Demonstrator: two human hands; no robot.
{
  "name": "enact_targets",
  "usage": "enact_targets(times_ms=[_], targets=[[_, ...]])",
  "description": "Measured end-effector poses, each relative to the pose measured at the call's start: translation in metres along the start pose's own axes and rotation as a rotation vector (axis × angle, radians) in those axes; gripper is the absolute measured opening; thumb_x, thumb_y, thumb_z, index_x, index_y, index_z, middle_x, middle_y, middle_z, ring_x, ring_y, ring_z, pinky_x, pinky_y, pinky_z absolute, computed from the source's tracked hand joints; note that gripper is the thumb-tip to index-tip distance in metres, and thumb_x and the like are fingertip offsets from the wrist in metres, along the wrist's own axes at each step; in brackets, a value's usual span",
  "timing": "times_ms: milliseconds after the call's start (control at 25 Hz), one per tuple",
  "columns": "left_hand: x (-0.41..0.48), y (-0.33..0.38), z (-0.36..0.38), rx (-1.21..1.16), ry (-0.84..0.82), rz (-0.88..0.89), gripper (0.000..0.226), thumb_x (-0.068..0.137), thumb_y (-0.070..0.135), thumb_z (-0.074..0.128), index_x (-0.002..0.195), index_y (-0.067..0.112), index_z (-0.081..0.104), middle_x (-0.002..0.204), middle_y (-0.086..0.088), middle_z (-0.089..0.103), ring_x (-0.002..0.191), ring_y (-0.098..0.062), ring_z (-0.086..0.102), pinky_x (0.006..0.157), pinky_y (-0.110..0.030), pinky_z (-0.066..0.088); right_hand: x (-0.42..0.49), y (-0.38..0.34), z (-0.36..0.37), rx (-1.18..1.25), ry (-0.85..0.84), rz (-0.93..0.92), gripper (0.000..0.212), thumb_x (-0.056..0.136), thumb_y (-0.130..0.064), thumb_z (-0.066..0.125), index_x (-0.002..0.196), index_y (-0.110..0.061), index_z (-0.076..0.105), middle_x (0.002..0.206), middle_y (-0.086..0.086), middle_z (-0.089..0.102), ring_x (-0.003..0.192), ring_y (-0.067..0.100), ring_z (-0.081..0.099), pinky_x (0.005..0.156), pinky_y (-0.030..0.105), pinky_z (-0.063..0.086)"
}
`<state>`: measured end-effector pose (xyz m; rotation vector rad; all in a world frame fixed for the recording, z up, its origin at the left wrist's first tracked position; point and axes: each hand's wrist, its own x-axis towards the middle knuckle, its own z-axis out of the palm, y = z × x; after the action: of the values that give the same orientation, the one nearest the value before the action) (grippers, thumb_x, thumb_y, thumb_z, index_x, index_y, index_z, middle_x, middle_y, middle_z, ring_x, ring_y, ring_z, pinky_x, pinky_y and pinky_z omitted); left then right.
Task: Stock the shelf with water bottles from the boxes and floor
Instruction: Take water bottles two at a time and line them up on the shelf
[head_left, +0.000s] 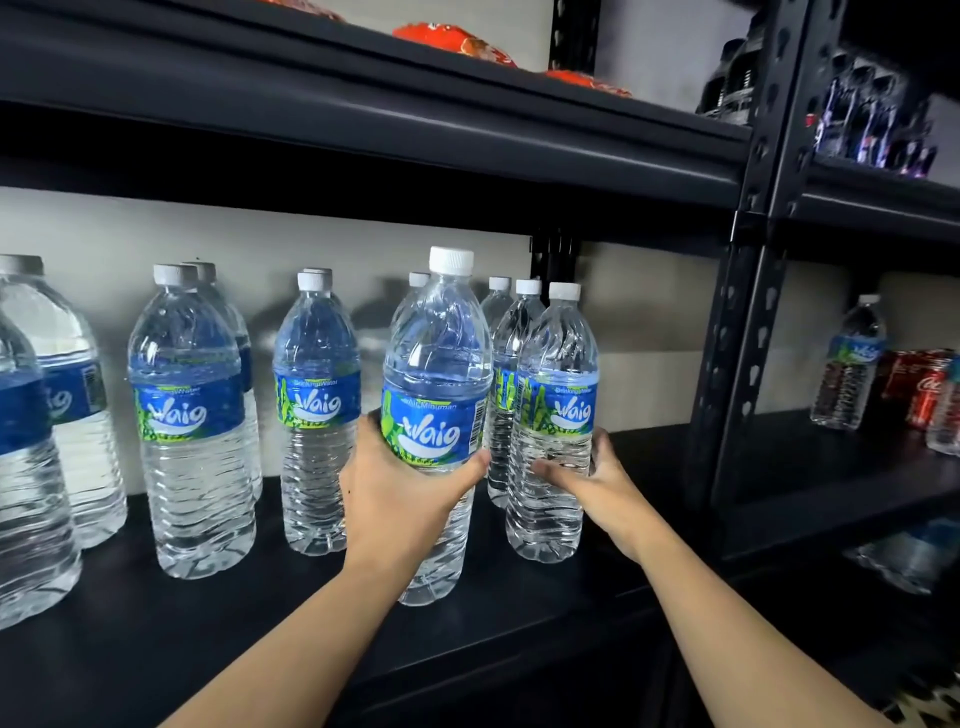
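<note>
- Clear plastic water bottle (436, 358) with a white cap and a blue-and-green label stands upright near the front edge of the black metal shelf board (156, 623), full of clear water. We cannot tell whether its base rests on the board or sits just above it.
- Our left hand (400, 493) grips this bottle, thumb across the lower edge of the label, fingers curled round the far side.
- Our right hand (592, 478) holds a second capped water bottle (553, 374) just to the right, fingers and thumb wrapped round its ribbed body below the label (this one appears to stand on the board).
- Behind these two, more capped bottles (511, 332) stand packed close together, all filled.
- To the left, further full bottles of the same kind (189, 415) stand front and back in pairs, with gaps between the pairs.
- In the neighbouring bay on the right we see a lone water bottle (852, 364) beside red cola cans (924, 395).
- On the shelf above lie orange packets (452, 39).
</note>
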<state>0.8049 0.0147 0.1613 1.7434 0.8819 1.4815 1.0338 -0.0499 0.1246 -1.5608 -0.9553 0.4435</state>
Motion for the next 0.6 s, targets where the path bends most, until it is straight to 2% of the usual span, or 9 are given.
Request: enact_targets(times_ms=[240,400,520,600], targets=[[0.002,-0.002,0.008,0.007,0.006,-0.005,0.080,0.043,0.058,0.087,0.107,0.026,0.051,0.097,0.010,0.066,0.103,-0.020,0.062,0.094,-0.043,0.050,-0.007,0.001,0.007,0.024,0.023,-0.047,0.103,0.051,-0.070,0.085,0.139,-0.042,0.039,0.129,-0.016,0.061,0.120,0.008,0.056,0.110,0.044,0.039],[-0.001,0.001,0.011,-0.008,0.003,0.009,0.076,0.047,0.051,0.090,0.107,0.025,0.052,0.096,0.010,0.066,0.100,-0.016,0.061,0.092,-0.036,0.049,-0.008,-0.004,0.004,0.015,0.005,-0.045,0.098,0.056,-0.065,0.082,0.141,-0.040,0.038,0.126,-0.018,0.059,0.120,0.009,0.055,0.106,0.035,0.039],[-0.003,0.003,0.013,-0.025,0.007,0.009,0.072,0.050,0.042,0.093,0.106,0.024,0.052,0.092,0.012,0.066,0.092,-0.011,0.061,0.086,-0.029,0.047,-0.010,-0.005,0.004,0.005,0.002,-0.050,0.107,0.050,-0.072,0.082,0.142,-0.039,0.038,0.129,-0.016,0.059,0.121,0.009,0.055,0.110,0.041,0.039],[-0.004,0.001,0.014,-0.030,0.011,0.001,0.071,0.049,0.043,0.093,0.104,0.026,0.051,0.092,0.013,0.066,0.097,-0.014,0.061,0.086,-0.028,0.045,-0.010,-0.004,0.005,0.012,-0.010,-0.042,0.103,0.053,-0.071,0.082,0.141,-0.041,0.038,0.130,-0.016,0.060,0.121,0.008,0.056,0.112,0.044,0.038]])
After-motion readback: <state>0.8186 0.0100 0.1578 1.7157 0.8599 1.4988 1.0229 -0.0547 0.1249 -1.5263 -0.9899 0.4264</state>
